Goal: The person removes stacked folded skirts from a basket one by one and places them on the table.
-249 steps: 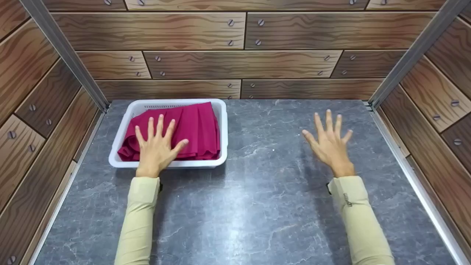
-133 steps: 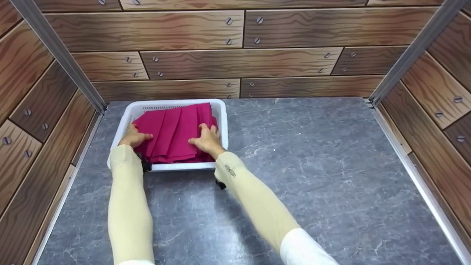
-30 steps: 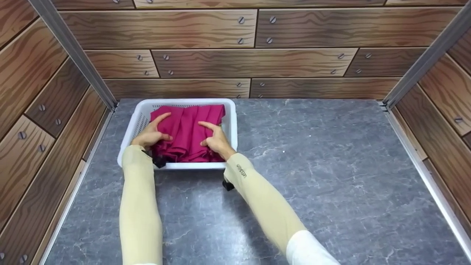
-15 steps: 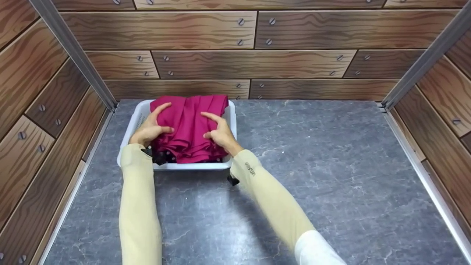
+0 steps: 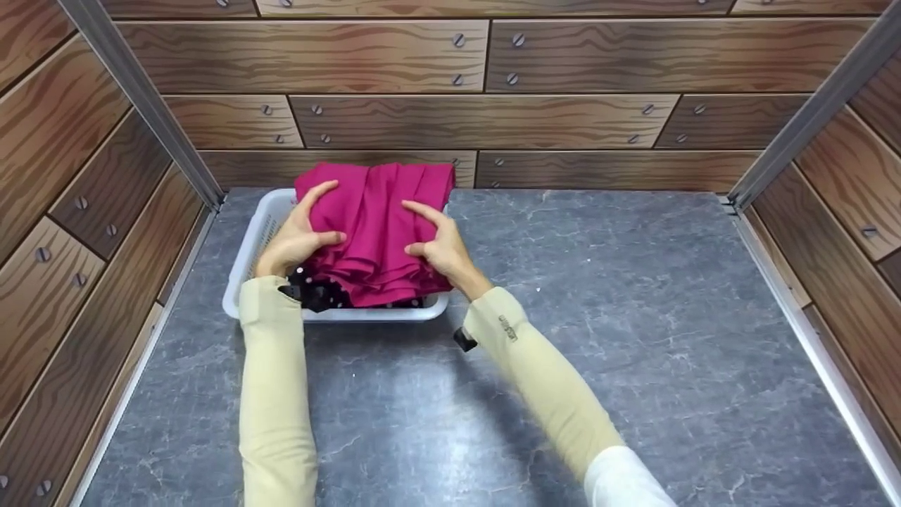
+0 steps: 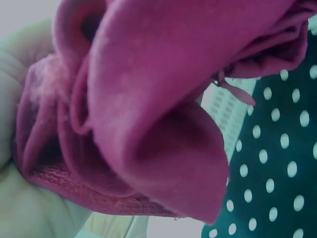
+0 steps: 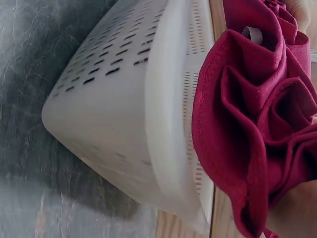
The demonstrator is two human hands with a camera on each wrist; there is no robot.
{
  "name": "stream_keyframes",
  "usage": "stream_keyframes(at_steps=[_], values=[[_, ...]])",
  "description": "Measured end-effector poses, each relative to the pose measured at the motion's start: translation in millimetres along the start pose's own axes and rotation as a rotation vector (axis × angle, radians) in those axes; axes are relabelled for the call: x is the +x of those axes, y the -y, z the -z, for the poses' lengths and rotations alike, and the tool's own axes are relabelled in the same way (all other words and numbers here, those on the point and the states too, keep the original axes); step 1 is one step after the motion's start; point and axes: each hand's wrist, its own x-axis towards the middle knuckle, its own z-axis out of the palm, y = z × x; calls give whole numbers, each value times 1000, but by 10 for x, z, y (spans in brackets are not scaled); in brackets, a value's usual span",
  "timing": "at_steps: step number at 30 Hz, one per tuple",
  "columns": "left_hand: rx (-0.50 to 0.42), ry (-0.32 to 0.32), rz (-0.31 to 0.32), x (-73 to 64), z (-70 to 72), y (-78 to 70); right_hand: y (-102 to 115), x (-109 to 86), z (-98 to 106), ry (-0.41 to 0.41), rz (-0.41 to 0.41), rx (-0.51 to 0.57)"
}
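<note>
A folded magenta garment (image 5: 373, 218) with loose pleats hangs over the white plastic basket (image 5: 243, 282), lifted above its rim. My left hand (image 5: 292, 243) grips its left side, thumb on top; the left wrist view shows its folds (image 6: 148, 109) bunched in the palm. My right hand (image 5: 447, 250) grips the right side, with the layered edges (image 7: 237, 124) hanging beside the basket wall (image 7: 109, 99) in the right wrist view. Black cloth with white dots (image 6: 277, 163) lies in the basket below.
The basket stands on a grey marbled tabletop (image 5: 598, 366), at the back left. Wood-patterned panels (image 5: 394, 56) close off the back and both sides, with metal posts (image 5: 809, 105) at the corners. A black wrist camera (image 5: 464, 339) sits under the right cuff.
Both hands went from spread apart to gripping the garment in the basket. In the last second they raised it and moved it slightly right, uncovering the dotted cloth.
</note>
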Motion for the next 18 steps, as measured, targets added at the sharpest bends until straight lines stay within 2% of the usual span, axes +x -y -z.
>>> stream_keyframes(at_steps=[4, 13, 18], values=[[-45, -7, -24, 9, -118, -52, 23, -54, 129, -8, 12, 24], [-114, 14, -14, 69, -459, -49, -39, -193, 477, -46, -6, 25], [-145, 10, -68, 158, -586, -126, -3, -213, 656, -66, 35, 13]])
